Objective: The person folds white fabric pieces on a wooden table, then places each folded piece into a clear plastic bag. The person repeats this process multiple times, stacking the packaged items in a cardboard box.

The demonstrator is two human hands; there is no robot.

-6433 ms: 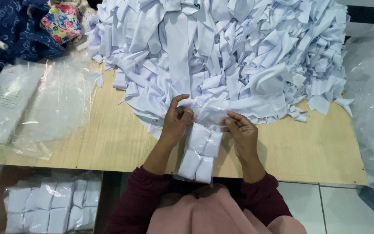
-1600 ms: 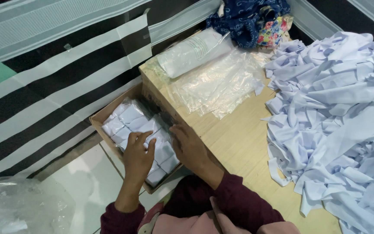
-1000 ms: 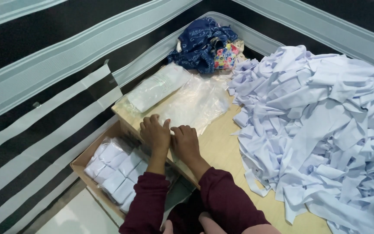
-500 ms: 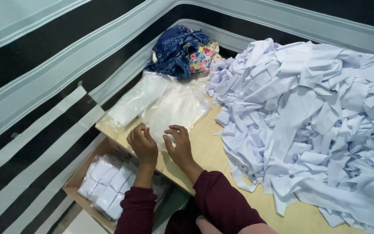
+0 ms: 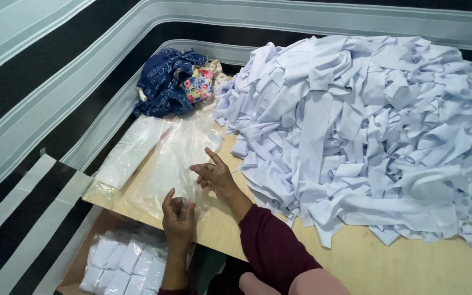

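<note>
A stack of clear plastic bags (image 5: 173,158) lies flat on the left part of the wooden table (image 5: 389,262). My left hand (image 5: 178,214) rests at the stack's near edge, with thumb and curled fingers pinching a clear bag. My right hand (image 5: 214,175) hovers just above the bags, fingers spread, holding nothing. A big heap of white fabric strips (image 5: 367,131) fills the table to the right of both hands. Below the table's left corner stands a cardboard box (image 5: 77,267) with several bagged white bundles (image 5: 127,265).
A sealed pack of plastic bags (image 5: 127,153) lies at the table's left edge. Dark blue and floral cloth (image 5: 173,82) is bunched at the far corner. Black fabric with pale stripes (image 5: 34,104) surrounds the table on the left and behind.
Both hands came up from the cardboard box onto the clear bags. My view swung right and up, and the fabric heap now fills more of it.
</note>
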